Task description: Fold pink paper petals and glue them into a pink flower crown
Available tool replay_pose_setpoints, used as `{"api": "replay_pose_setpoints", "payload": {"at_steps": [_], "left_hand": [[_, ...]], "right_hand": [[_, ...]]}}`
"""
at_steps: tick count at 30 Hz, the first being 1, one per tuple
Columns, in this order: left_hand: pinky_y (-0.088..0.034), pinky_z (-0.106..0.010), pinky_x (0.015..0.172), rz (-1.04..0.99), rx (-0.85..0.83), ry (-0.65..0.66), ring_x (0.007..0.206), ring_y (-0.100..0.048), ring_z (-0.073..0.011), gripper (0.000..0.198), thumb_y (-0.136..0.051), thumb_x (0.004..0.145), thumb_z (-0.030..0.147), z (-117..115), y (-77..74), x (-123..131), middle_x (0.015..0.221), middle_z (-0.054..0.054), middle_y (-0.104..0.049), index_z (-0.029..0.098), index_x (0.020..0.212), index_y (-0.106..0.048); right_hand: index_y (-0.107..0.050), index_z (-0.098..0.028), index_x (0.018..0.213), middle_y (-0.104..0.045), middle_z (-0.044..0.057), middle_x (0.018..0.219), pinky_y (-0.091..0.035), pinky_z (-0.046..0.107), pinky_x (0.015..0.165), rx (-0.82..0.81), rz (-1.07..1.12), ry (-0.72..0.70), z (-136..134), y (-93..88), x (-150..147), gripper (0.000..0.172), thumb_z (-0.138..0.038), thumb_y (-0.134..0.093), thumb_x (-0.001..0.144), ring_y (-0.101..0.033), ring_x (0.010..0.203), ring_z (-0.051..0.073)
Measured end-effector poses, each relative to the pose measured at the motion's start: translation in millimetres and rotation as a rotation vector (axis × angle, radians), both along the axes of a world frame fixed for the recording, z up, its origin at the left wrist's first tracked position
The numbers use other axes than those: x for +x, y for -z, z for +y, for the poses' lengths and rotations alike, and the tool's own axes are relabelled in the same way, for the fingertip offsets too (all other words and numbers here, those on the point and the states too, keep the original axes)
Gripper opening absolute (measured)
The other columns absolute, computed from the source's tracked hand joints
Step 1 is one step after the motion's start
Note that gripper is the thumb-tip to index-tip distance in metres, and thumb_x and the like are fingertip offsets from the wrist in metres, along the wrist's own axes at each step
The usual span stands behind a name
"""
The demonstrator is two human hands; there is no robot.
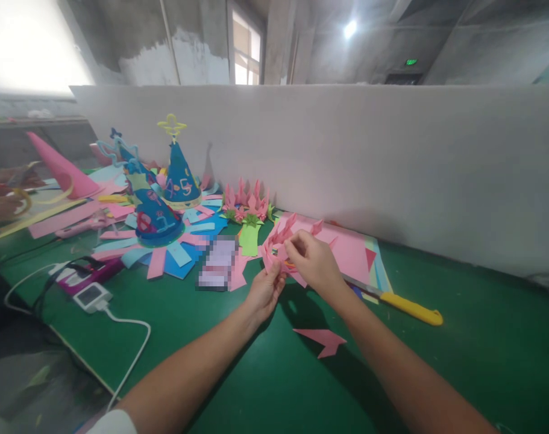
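My left hand point(266, 290) is closed on the lower edge of a pink folded-paper flower point(278, 240), its thumb on top. At the flower's right side my right hand point(317, 262) is closed in a pinch; its fingertips press at the petals, and the exact piece between them is hard to make out. The flower is held up over the green table, with pointed petals standing out from it. A loose folded pink paper piece point(325, 340) lies on the table below my hands. Just beyond the hands sits a stack of pink paper sheets point(346, 246).
A knife with a yellow handle point(412, 308) lies right of my hands. Blue cone hats point(156, 211) with paper strips, a blurred-out phone point(217, 263) and a pink-and-green paper flower point(249, 202) stand left. A cable and purple power strip point(88, 274) lie nearer; another person's hand point(3, 205) is far left.
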State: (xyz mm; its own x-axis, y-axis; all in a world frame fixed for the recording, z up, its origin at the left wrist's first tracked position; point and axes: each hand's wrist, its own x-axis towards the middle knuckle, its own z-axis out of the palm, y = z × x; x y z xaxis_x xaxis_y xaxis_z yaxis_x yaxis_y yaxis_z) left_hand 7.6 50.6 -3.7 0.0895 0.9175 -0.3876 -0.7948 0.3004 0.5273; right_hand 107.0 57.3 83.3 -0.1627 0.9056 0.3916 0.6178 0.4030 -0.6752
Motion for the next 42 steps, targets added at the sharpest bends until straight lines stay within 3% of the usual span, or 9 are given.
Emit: {"api": "replay_pose_setpoints", "payload": {"at_steps": [25,33,38,42], "left_hand": [[-0.048,-0.008,0.047,-0.017,0.024,0.023,0.049,-0.054,-0.0022,0.018,-0.062,0.080,0.024,0.4,2.3,-1.0,0.063,-0.001,-0.059,0.007,0.074,-0.059],[-0.047,-0.009,0.048,-0.003,0.034,0.018,0.050,-0.055,-0.0028,0.018,-0.063,0.079,0.024,0.5,3.8,0.2,0.065,-0.002,-0.060,0.007,0.077,-0.059],[-0.048,-0.009,0.051,-0.013,0.046,0.011,0.052,-0.055,-0.0025,0.017,-0.064,0.078,0.025,1.6,7.7,-0.3,0.064,-0.001,-0.060,0.009,0.077,-0.060],[-0.048,-0.008,0.053,-0.008,0.063,0.013,0.055,-0.056,-0.0020,0.017,-0.066,0.077,0.026,1.7,9.4,-0.9,0.069,-0.001,-0.062,0.010,0.079,-0.062]], "right_hand": [[-0.043,-0.022,0.067,-0.051,-0.004,0.059,-0.032,0.024,0.053,-0.079,-0.024,0.002,-0.5,2.9,0.8,0.019,-0.033,-0.041,0.082,-0.045,0.052,0.012],[-0.043,-0.021,0.068,-0.054,-0.004,0.063,-0.035,0.025,0.055,-0.091,0.003,0.013,-0.2,3.7,0.7,0.020,-0.035,-0.042,0.082,-0.051,0.057,0.013],[-0.046,-0.022,0.084,-0.062,-0.001,0.078,-0.043,0.028,0.065,-0.126,0.070,-0.075,-1.3,5.0,0.1,0.013,-0.032,-0.051,0.078,-0.060,0.072,0.015],[-0.044,-0.023,0.100,-0.061,-0.002,0.082,-0.045,0.028,0.064,-0.125,0.018,-0.130,-1.3,8.1,0.3,0.033,-0.021,-0.057,0.070,-0.060,0.069,0.014]]}}
